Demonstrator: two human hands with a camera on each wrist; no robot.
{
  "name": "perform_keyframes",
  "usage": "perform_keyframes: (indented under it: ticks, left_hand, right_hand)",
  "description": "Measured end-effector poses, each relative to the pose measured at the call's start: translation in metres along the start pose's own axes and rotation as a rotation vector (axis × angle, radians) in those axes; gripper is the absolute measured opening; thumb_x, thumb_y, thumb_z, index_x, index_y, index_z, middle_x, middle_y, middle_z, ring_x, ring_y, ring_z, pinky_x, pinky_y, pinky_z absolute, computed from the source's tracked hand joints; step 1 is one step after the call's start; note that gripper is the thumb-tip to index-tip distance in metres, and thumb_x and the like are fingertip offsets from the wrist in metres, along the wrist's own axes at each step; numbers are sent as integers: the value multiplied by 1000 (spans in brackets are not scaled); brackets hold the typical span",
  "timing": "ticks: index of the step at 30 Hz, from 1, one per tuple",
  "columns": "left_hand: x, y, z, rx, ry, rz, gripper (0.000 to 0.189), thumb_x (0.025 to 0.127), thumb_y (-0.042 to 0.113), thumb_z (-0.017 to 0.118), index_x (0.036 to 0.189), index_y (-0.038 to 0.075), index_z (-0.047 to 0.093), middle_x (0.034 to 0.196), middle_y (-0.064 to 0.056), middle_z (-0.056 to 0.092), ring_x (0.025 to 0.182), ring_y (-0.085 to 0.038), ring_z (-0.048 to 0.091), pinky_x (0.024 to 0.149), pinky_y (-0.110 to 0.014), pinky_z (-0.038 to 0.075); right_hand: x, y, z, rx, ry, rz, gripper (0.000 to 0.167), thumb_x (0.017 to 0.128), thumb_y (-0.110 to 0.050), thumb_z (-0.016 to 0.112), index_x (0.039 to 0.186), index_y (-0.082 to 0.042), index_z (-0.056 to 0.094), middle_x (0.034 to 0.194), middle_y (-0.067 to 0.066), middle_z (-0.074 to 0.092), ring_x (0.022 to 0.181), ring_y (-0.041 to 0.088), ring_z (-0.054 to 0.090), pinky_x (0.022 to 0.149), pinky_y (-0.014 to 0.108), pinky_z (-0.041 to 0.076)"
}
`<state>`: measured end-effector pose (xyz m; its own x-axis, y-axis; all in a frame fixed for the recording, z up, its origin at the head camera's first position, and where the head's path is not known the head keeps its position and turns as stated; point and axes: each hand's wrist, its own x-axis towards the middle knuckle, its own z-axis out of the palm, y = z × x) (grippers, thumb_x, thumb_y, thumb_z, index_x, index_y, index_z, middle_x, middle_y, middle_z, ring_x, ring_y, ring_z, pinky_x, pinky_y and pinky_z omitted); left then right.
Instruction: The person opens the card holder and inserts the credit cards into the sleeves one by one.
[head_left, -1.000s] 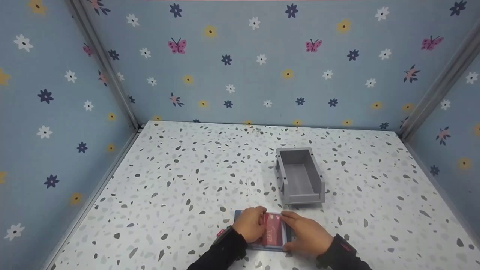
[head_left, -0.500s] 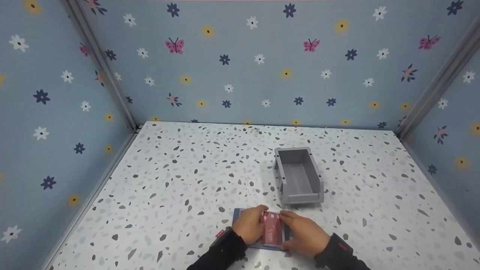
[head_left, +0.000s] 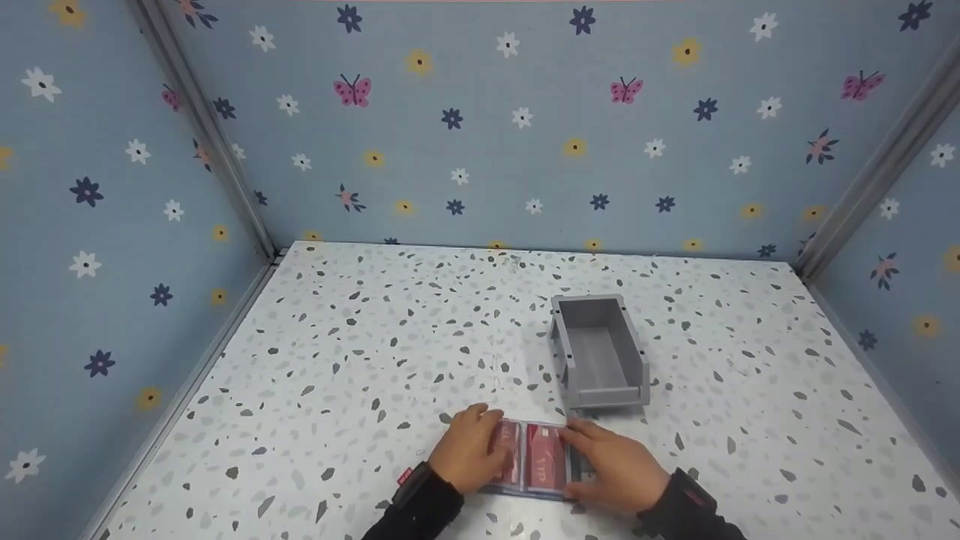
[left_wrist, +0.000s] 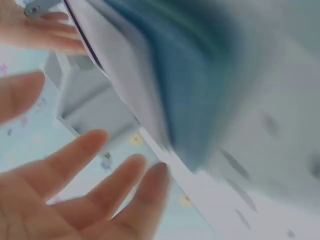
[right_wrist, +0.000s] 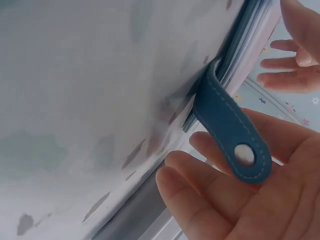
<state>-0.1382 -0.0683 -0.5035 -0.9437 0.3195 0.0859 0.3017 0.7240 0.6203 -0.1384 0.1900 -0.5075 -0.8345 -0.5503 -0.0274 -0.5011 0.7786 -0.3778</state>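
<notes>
A card holder [head_left: 523, 491] with a blue cover lies spread on the table, red cards in its clear sleeves. One red card [head_left: 546, 457] shows lettering on the right page. My left hand [head_left: 466, 451] is at the left page, its thumb over the left red card [head_left: 510, 450]; its fingers look spread and relaxed in the left wrist view. At the right edge, my right hand [head_left: 619, 466] holds the holder between fingers at the far edge and thumb at the near edge. A blue strap [right_wrist: 232, 127] with a metal snap hangs before the right palm.
Behind the right hand stands a grey plastic bin [head_left: 600, 352] on the speckled white table [head_left: 360, 360]. Flower-patterned panels [head_left: 517, 150] enclose the table at the back and both sides.
My left hand has moved left from the middle of the card holder, uncovering the red card on the left page. My right hand stays at the right edge.
</notes>
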Motion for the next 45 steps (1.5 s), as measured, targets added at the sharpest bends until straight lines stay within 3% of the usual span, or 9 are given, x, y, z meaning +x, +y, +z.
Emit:
perform_keyframes:
  ticks: [4, 7, 14, 19, 28, 33, 36, 41, 45]
  left_hand:
    - [-1, -8, -4, -2, -86, -75, 60, 88, 21, 74, 139, -8, 58, 145, -38, 50, 136, -53, 48, 115, -64, 38]
    - [-1, -11, -5, -3, -111, -95, 65, 87, 23, 75, 141, -9, 56, 147, -38, 48, 139, -53, 46, 116, -65, 36]
    - [0, -12, -8, -20, -116, -93, 63, 87, 19, 75, 140, -9, 57, 146, -37, 50, 138, -52, 47, 117, -64, 36]
    - [-1, -12, -10, -103, -87, -89, 64, 85, 12, 76, 142, -8, 56, 142, -34, 52, 132, -50, 52, 113, -64, 40]
    - [-5, -2, -14, -272, 2, -13, 74, 83, 2, 78, 151, -3, 48, 147, -29, 41, 127, -48, 56, 107, -60, 48]
    - [-8, 9, -12, -315, -3, 44, 87, 82, 1, 79, 156, -8, 36, 153, -34, 42, 141, -49, 46, 117, -61, 36]
    - [-9, 16, -8, -326, -28, 80, 96, 81, -1, 80, 160, -8, 27, 155, -33, 43, 141, -45, 48, 117, -57, 38]
    - [-6, 27, 4, -259, -68, 136, 99, 81, 4, 79, 162, -7, 23, 155, -30, 45, 137, -40, 53, 117, -52, 41]
    - [-3, 37, 15, -98, -36, 215, 90, 83, 11, 77, 158, -10, 31, 153, -26, 50, 138, -38, 53, 117, -48, 42]
  right_hand:
    - [0, 1, -1, -3, -29, 17, 85, 79, -39, 89, 145, 4, 57, 151, 24, 54, 134, 42, 57, 106, 58, 50]
    - [1, 1, -1, 2, -39, 23, 84, 80, -39, 89, 145, 4, 57, 152, 24, 54, 135, 42, 56, 107, 59, 49]
    - [2, 1, -1, 12, -49, 29, 83, 80, -37, 88, 146, 3, 57, 152, 24, 53, 136, 42, 55, 108, 59, 48]
    - [2, 1, 0, 12, -33, 24, 84, 79, -36, 88, 146, 3, 57, 152, 24, 54, 135, 42, 56, 107, 59, 48]
    - [2, 3, 1, 4, -37, 27, 86, 81, -40, 87, 148, 2, 55, 151, 24, 54, 136, 43, 55, 109, 61, 46]
    - [2, 4, 2, 8, -29, 21, 85, 80, -38, 88, 147, 3, 56, 150, 24, 55, 134, 43, 56, 108, 61, 47]
    - [3, 4, 1, 17, -34, 23, 84, 80, -37, 88, 146, 3, 57, 150, 24, 55, 134, 43, 56, 108, 61, 47]
    - [2, 4, 1, 24, -34, 17, 84, 79, -36, 89, 146, 3, 56, 149, 24, 55, 134, 43, 56, 108, 61, 47]
    - [2, 5, 1, 15, -5, -12, 84, 78, -35, 89, 144, 5, 57, 147, 25, 57, 133, 43, 57, 107, 60, 48]
